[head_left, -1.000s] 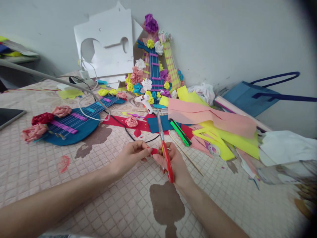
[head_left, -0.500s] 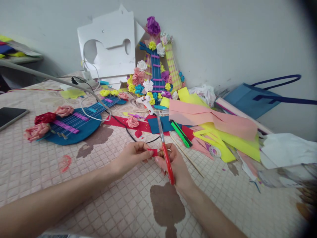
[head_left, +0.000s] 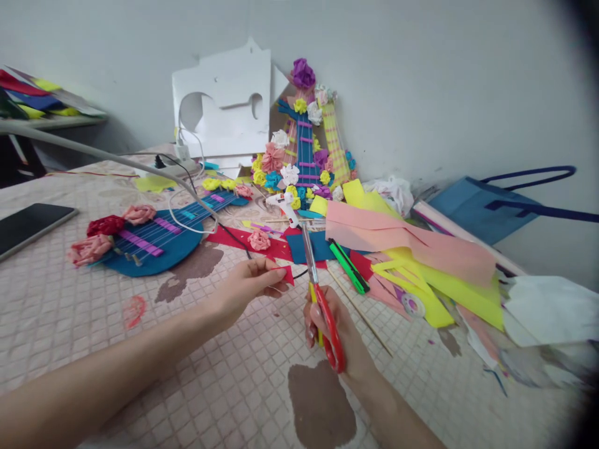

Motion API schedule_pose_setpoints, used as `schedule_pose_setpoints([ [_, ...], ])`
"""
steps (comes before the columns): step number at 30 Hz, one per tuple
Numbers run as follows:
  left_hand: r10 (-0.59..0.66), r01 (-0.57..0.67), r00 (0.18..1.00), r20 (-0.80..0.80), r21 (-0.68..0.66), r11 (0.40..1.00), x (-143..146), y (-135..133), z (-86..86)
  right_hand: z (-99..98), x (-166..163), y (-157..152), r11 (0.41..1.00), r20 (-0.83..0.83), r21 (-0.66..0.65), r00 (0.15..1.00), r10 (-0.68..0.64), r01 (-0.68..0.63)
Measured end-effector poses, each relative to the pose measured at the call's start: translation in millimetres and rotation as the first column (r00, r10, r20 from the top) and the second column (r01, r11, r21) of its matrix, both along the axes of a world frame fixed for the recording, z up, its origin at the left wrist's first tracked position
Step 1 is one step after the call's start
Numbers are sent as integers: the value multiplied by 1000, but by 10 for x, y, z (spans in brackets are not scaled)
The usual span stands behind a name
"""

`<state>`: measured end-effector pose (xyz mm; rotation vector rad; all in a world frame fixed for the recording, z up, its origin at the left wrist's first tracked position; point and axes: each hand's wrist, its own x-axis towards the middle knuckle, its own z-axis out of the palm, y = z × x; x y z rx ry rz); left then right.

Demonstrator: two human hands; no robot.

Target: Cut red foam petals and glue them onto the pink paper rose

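Between the thumb and fingers of my left hand (head_left: pixel 255 279) is a small piece of red paper (head_left: pixel 286 274), one corner pointing right. My right hand (head_left: pixel 333 321) grips a pair of scissors (head_left: pixel 331 324) with red and yellow handles, blades pointing away from me. The blades look closed or nearly so and lie apart from the red piece. Beyond my hands are a pink paper flower (head_left: pixel 259 240), a red paper strip (head_left: pixel 229 238) and a white glue gun (head_left: pixel 284 207). Right of the scissors lies a green box cutter (head_left: pixel 349 267).
A blue paper guitar (head_left: pixel 178 249) with flowers lies left, crossed by a white cable. Behind stand flower-covered guitars (head_left: pixel 305 146) and white foam board (head_left: pixel 234 131). Pink and yellow sheets (head_left: pixel 412 234), a wooden stick (head_left: pixel 369 324) and tape (head_left: pixel 412 304) are right. A phone (head_left: pixel 35 224) rests far left.
My hands have moved apart. The right hand has shifted the scissors back from the red paper and now holds them by the handles, with the yellow one showing. The view has tilted slightly.
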<state>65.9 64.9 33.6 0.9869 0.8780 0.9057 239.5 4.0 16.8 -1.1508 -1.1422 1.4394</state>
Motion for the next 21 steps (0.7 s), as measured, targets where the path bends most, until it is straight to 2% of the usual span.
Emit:
schedule_pose_setpoints([
  [3,50,-50,998,34,12,999,-33,31,48,32,-6,-35,994,48,32,994,98,-100],
  [7,98,-103,991,87,52,993,-72,71,82,29,-18,-62,985,155,8,974,168,-171],
  [13,143,-153,980,140,70,986,-120,134,126,6,-21,-67,985,191,-85,968,163,-150],
  [17,138,-152,979,149,84,985,-130,147,125,6,-26,-87,981,254,-51,947,195,-188],
  [21,135,-151,978,159,92,984,-129,143,119,-111,-19,-72,974,297,-20,929,220,-224],
])
